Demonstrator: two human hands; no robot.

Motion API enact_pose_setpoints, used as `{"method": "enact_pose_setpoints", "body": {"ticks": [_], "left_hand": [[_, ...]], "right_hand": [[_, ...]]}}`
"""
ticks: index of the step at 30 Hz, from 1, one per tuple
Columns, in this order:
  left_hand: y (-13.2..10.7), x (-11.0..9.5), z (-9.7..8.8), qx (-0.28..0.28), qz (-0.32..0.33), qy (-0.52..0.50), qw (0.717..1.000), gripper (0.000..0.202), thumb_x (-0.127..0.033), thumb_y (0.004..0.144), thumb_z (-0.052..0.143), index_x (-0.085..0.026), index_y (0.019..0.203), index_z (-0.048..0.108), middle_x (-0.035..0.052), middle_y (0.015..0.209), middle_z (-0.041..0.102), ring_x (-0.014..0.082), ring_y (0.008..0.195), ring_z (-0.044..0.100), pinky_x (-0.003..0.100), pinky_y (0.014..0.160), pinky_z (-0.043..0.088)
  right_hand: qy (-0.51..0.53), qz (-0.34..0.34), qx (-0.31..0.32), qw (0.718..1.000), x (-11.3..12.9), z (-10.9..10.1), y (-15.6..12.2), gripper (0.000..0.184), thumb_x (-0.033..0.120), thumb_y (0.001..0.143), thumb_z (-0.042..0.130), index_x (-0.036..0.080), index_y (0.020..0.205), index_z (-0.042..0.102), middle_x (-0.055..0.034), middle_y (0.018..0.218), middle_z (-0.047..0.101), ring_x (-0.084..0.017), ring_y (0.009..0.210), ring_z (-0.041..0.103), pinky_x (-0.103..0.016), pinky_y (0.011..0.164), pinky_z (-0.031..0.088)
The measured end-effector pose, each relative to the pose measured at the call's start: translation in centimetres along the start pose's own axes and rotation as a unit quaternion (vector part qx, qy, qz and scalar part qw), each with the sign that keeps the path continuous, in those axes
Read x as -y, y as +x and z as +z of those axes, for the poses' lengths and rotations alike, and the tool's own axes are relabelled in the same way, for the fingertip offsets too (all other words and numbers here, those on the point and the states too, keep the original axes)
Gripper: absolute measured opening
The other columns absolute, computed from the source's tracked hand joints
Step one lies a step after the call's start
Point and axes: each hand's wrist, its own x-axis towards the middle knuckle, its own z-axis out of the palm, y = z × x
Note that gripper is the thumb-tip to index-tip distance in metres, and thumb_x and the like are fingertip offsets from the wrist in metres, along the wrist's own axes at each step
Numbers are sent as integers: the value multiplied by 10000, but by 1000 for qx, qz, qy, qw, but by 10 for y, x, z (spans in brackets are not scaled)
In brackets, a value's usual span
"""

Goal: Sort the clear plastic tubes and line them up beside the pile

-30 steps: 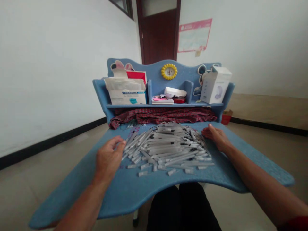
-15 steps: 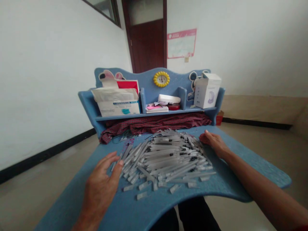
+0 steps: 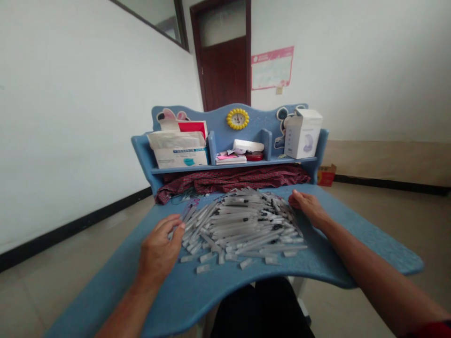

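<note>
A wide heap of grey-white pens and loose caps (image 3: 239,223) lies on a blue desk (image 3: 352,244). My left hand (image 3: 160,249) rests palm down at the heap's left edge, fingers stretched out and touching the outermost pens. At the heap's right edge, my right hand (image 3: 308,206) lies flat with its fingers against the pens. Neither hand holds anything. Several short cap pieces (image 3: 225,260) are scattered along the near side of the heap.
A blue shelf unit (image 3: 229,162) stands at the desk's back with a tissue-like box (image 3: 179,150), a white carton (image 3: 303,134), a yellow clock (image 3: 237,118) and a red checked cloth (image 3: 239,178) beneath. A dark door (image 3: 225,70) and white walls lie behind.
The view shifted slightly. My left hand stays at the heap's left edge, its fingers now a little closer together; my right hand holds its place at the right edge.
</note>
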Motion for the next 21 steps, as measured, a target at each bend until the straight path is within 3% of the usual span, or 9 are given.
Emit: {"method": "enact_pose_setpoints", "body": {"ticks": [8,12,16,21], "left_hand": [[5,-10,6,10,46,26,999,256,-341,806,446,-155,785,620,135,993,677,242,920,650,389,904,490],[10,-29,4,26,146,26,989,244,-307,839,460,-140,803,633,136,974,679,237,894,660,376,872,513],[18,-58,1,60,273,26,960,178,-223,865,482,-135,857,637,122,983,674,214,921,651,334,866,516],[40,-92,9,68,337,6,939,136,-148,865,488,-121,893,619,120,944,665,203,912,630,333,829,524]], "right_hand": [[-13,-17,1,1000,-3,-1,6,402,538,786,484,187,655,627,-52,716,688,-196,733,650,-307,709,510],[-33,-29,6,999,-1,-1,5,424,551,780,487,176,650,635,-44,695,680,-201,734,639,-300,696,498],[-56,-41,16,997,1,-2,4,422,545,782,486,181,631,638,-34,647,665,-204,706,622,-284,646,484],[-78,-45,34,995,4,-3,1,427,544,780,482,186,590,616,-18,566,616,-197,624,591,-268,556,447]]}}
